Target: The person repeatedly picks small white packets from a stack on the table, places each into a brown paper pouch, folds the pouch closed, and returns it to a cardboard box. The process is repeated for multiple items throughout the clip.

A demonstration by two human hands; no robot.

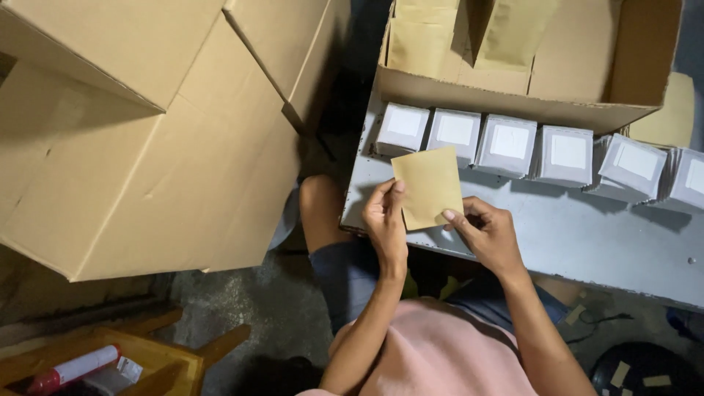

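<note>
Both of my hands hold a small tan paper envelope (427,185) upright over the near edge of a grey table (587,235). My left hand (386,220) pinches its lower left edge. My right hand (485,231) grips its lower right corner with thumb and fingers. Just behind the envelope, a row of several white packet stacks (510,145) with white labels runs along the table.
An open cardboard box (528,95) with tan envelopes stands behind the row. Large closed cartons (147,139) fill the left. A wooden stool (139,359) with a red and white tube (73,369) sits at bottom left. My knee (323,213) is under the table's edge.
</note>
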